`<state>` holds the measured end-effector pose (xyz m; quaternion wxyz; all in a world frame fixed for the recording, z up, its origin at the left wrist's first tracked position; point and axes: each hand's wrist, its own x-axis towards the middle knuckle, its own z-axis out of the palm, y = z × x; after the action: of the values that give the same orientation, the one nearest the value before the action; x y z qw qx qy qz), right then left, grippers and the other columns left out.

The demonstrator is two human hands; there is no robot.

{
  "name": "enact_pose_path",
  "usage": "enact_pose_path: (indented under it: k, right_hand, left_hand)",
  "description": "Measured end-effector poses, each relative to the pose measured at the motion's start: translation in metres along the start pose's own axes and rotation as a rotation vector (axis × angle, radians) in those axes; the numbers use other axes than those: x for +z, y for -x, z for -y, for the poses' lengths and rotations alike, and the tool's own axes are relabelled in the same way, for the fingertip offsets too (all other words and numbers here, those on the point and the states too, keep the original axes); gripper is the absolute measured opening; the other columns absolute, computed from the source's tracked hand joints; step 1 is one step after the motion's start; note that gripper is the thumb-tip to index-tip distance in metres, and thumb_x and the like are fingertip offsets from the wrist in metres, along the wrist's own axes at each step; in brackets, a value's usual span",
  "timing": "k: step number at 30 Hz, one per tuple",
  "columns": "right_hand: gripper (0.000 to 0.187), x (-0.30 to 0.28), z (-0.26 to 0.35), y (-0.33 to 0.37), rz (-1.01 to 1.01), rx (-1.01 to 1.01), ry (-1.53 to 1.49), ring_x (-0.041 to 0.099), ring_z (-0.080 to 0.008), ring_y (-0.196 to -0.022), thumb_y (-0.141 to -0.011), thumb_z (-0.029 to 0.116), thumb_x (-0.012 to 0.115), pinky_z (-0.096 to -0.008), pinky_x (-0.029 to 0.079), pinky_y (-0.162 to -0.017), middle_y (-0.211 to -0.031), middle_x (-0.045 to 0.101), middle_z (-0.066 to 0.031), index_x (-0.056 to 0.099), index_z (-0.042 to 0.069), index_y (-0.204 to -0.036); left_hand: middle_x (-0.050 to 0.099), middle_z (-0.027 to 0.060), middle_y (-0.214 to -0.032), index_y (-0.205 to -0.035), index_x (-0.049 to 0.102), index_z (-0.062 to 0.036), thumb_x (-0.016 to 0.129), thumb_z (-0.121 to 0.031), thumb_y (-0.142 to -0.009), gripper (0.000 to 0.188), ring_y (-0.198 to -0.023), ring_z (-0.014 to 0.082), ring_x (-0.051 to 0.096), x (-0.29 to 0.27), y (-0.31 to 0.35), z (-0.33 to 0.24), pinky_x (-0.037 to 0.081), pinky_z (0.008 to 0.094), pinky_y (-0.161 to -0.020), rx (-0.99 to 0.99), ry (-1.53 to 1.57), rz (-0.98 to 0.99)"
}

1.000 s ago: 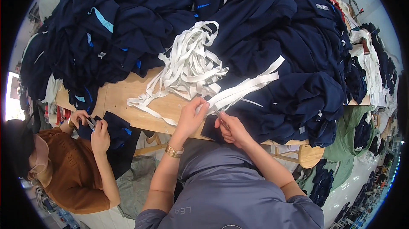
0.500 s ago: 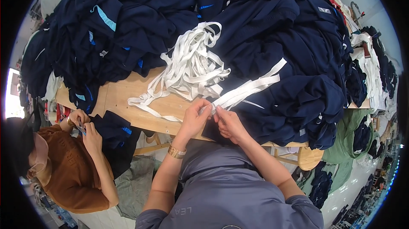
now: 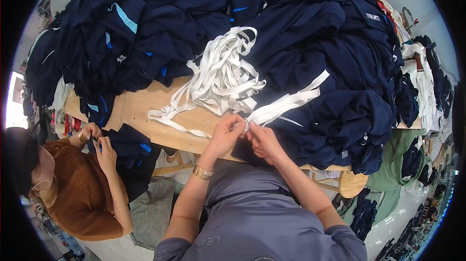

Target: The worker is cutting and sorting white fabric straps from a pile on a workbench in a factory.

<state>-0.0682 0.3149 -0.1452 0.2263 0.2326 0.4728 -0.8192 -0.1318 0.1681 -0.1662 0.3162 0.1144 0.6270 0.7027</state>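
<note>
Both hands meet at the table's near edge, over the ends of a bundle of white tape strips (image 3: pixel 284 106). My left hand (image 3: pixel 226 134), with a gold watch at its wrist, pinches the strip ends between thumb and forefinger. Facing it, my right hand (image 3: pixel 265 143) pinches the same ends, its other fingers curled. From the fingertips the strips fan out to the upper right across navy garments. A tangled heap of white tape (image 3: pixel 223 71) lies just beyond my hands, and one loose length trails from it toward my left hand.
Navy garments (image 3: pixel 310 42) are piled along the far side and right of the wooden table (image 3: pixel 141 113). A co-worker in a brown shirt (image 3: pixel 82 193) sits at the left, handling a navy piece (image 3: pixel 127 144). A wooden stool (image 3: pixel 352 183) stands below the table's right end.
The view has shifted slightly. My hands stay together on the strip ends, with only small finger movement. The co-worker's hands have moved a little.
</note>
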Motion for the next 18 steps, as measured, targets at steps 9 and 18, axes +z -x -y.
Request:
enact_pose_path:
  k: [9, 18]
  right_hand:
    - [0.045, -0.0025, 0.0044, 0.0025, -0.001, 0.021, 0.035, 0.022, -0.0043, -0.029, -0.092, 0.044, 0.044, -0.0194, 0.017, -0.029, -0.041, 0.028, 0.0059, 0.046, 0.006, -0.069]
    - [0.045, -0.0037, 0.0048, -0.0002, -0.023, 0.022, 0.071, 0.022, -0.0043, -0.029, -0.092, 0.044, 0.044, -0.0195, 0.017, -0.030, -0.041, 0.027, 0.0063, 0.047, 0.006, -0.068]
  left_hand:
    - [0.057, 0.0000, -0.073, -0.085, 0.054, -0.0024, 0.054, -0.018, -0.089, 0.016, -0.065, 0.0054, 0.053, -0.0006, -0.0011, 0.0029, 0.043, 0.0195, -0.061, 0.000, 0.005, 0.010]
    - [0.056, -0.0015, -0.071, -0.084, 0.054, -0.0035, 0.053, -0.017, -0.089, 0.015, -0.064, 0.0048, 0.051, -0.0015, -0.0010, 0.0037, 0.043, 0.0192, -0.060, 0.018, -0.015, 0.053]
